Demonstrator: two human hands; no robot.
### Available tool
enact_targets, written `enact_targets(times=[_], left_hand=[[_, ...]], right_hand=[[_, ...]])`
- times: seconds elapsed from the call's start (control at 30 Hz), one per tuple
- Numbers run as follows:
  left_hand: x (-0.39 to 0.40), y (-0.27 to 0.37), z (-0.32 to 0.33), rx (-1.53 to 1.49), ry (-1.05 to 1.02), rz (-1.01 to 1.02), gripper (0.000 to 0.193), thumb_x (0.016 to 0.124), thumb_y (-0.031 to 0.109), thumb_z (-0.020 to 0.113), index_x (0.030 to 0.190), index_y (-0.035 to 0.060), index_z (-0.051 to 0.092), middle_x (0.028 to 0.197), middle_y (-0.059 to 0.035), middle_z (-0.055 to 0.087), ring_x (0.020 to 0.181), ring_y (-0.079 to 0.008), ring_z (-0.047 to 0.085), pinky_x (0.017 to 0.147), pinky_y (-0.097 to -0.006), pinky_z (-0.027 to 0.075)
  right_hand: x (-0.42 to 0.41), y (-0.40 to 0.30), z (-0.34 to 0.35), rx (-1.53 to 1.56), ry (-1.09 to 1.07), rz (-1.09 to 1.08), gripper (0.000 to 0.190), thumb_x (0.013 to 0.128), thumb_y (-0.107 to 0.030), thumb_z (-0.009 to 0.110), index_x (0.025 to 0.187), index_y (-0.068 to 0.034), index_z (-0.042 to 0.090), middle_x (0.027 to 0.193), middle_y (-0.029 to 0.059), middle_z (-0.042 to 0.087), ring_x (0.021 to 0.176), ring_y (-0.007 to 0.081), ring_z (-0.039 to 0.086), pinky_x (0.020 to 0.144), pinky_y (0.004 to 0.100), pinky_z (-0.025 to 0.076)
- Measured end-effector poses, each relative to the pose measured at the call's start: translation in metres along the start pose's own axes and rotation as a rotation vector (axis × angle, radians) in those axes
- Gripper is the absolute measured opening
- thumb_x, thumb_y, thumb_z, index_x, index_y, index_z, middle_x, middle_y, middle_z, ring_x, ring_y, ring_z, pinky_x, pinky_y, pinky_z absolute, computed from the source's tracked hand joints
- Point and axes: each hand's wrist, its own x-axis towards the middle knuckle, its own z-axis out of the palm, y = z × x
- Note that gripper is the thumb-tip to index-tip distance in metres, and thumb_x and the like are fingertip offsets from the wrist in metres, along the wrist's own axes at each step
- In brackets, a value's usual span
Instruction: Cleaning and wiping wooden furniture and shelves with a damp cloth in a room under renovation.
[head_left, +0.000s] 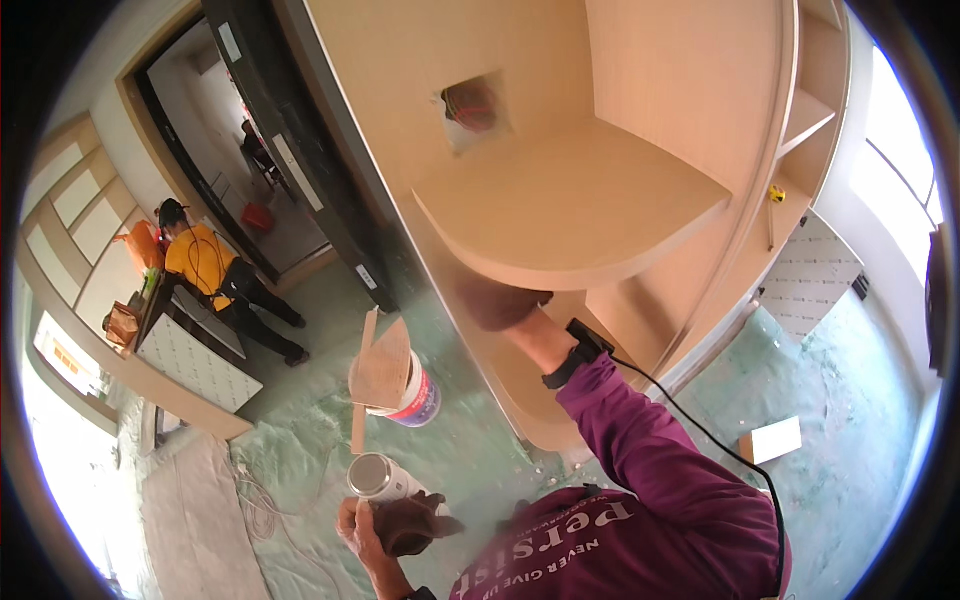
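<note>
My left hand (358, 529) grips a white cylindrical bottle (382, 478) with a metallic lid, together with a crumpled dark brown cloth (414, 523). My right hand (517, 304) reaches beneath a rounded wooden shelf (577, 217) of a built-in cabinet. A dark brown cloth (501, 298) covers its fingers, pressed near the shelf's underside. Above the shelf, a square cutout (474, 112) in the back panel shows coloured wires. The shelf edge hides part of the cloth.
A bucket (421, 401) with thin wood pieces (382, 367) on top stands on the green floor sheeting. A co-worker (201, 262) bends over a counter at left. A tape measure (776, 194) lies on the right cabinet. A small box (772, 440) and loose cable (259, 510) lie on the floor.
</note>
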Motion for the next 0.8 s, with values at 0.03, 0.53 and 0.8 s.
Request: enact_targets(times=[0.03,0.53,0.8], left_hand=[[-0.002,0.001,-0.001,-0.002,0.010,-0.012,0.020,0.081,0.015,0.053,0.064,0.0074,0.045,0.061,0.0040,0.041,0.056,-0.0039,0.039,0.054,-0.0184,0.034],[-0.009,-0.012,-0.018,0.068,0.200,0.016,0.016,0.079,0.007,0.055,0.065,0.0030,0.050,0.063,0.0052,0.047,0.060,-0.0033,0.038,0.056,-0.0192,0.032],[-0.013,-0.005,-0.018,0.046,0.222,-0.063,0.016,0.078,0.005,0.056,0.064,0.0050,0.050,0.061,0.0079,0.043,0.058,-0.0015,0.034,0.052,-0.0178,0.028]], right_hand=[[0.008,-0.002,-0.008,-0.391,0.027,-0.300,0.027,0.085,-0.014,0.041,0.093,0.006,0.057,0.087,0.0090,0.064,0.069,0.0227,0.062,0.054,0.0303,0.049],[-0.130,0.030,0.086,0.317,-0.866,0.877,0.026,0.084,-0.016,0.041,0.086,0.004,0.058,0.082,0.0068,0.064,0.066,0.0227,0.061,0.052,0.0312,0.049],[-0.154,0.005,0.053,0.307,-1.149,1.080,0.026,0.084,-0.016,0.042,0.082,0.003,0.058,0.079,0.0057,0.063,0.064,0.0228,0.061,0.051,0.0316,0.048]])
